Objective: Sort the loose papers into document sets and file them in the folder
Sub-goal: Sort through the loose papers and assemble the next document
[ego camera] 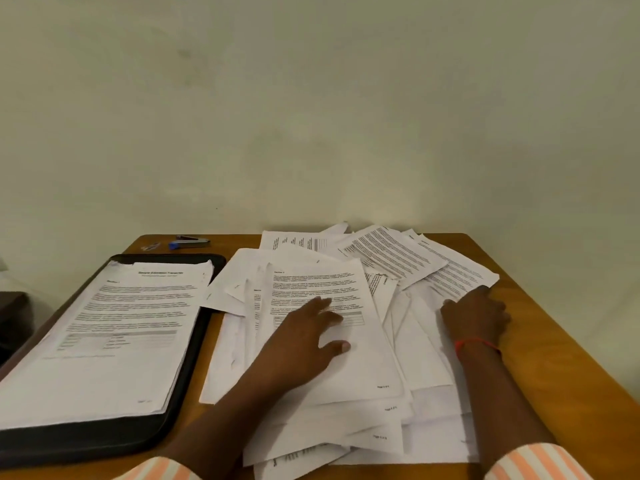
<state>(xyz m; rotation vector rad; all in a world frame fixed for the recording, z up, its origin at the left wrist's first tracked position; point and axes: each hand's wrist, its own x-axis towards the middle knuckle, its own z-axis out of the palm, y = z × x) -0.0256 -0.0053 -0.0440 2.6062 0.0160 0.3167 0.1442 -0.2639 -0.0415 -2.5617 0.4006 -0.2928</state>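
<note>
- The left hand [304, 337] lies flat and open, fingers spread, on the top sheet of the loose papers [363, 372]. By my reading it pins the heap so the sheets under it do not slide while they are gone through.
- The right hand [474, 317] rests on the heap's right edge, fingers bent down onto the sheets. I cannot tell whether it pinches a page or only touches. It looks set to draw or fan one out.
- The loose papers sprawl at odd angles across the middle and right of the counter [554, 341], overlapping, so most sorting seems undone.
- The black folder [195, 358] lies open just left of the heap, and the heap's left sheets overlap its rim. A squared stack [114, 327] already sits in it, probably a finished set kept apart from the mess.
- A stapler [190, 242] with a blue part waits at the back, beyond the folder, likely for binding sets.
- The counter is warm brown wood, pushed against a plain pale wall [311, 116] in dim light.
</note>
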